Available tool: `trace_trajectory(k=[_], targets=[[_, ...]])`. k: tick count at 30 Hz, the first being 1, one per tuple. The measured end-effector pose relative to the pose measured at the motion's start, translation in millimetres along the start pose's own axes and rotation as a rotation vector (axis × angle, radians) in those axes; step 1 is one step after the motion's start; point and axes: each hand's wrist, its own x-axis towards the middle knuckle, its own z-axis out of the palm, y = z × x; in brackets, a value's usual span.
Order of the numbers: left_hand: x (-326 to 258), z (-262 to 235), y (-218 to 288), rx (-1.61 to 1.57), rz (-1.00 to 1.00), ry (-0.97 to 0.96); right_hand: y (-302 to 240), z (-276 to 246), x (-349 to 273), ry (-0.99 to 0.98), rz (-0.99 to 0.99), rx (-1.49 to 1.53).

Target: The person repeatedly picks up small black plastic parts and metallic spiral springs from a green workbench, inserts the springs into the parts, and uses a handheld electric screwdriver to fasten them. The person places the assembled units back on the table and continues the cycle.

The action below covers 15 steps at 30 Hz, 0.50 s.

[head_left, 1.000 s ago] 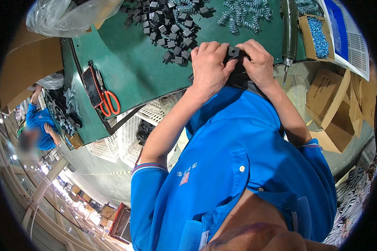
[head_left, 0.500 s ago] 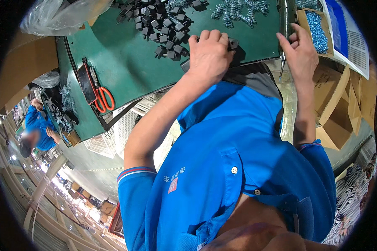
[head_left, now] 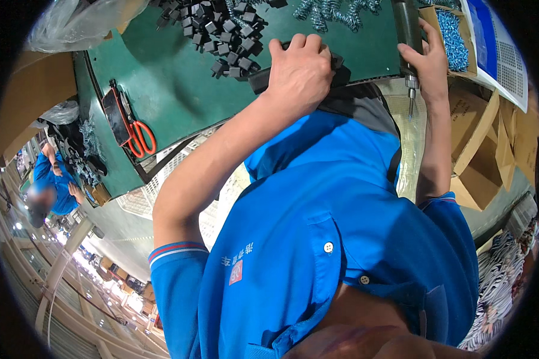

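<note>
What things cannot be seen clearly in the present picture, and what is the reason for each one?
Black part, head view: its middle is hidden by the left grip.
Dark screwdriver, head view: its rear end is cut off by the upper edge.
Metal springs, head view: partly cut off by the upper edge.
Blue screws, head view: too small and crowded to count.
Co-worker's hands, head view: too small for fine detail.

A long black part (head_left: 341,74), its middle hidden, sits crosswise at the near edge of the green table (head_left: 179,66). To its right, a dark cylindrical power screwdriver (head_left: 405,36) stands lengthwise, its slim metal bit pointing down past that edge.
</note>
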Motion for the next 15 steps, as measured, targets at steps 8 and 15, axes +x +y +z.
trace_trajectory(k=[8, 15], targets=[[6.2, 0.5, 1.8, 0.017, 0.007, -0.031, -65.7, 0.7, -7.1, -0.203, -0.305, 0.814], [3.5, 0.2, 2.8, 0.035, -0.023, -0.030, -119.8, 50.4, -13.2, 0.087, -0.359, 0.879]])
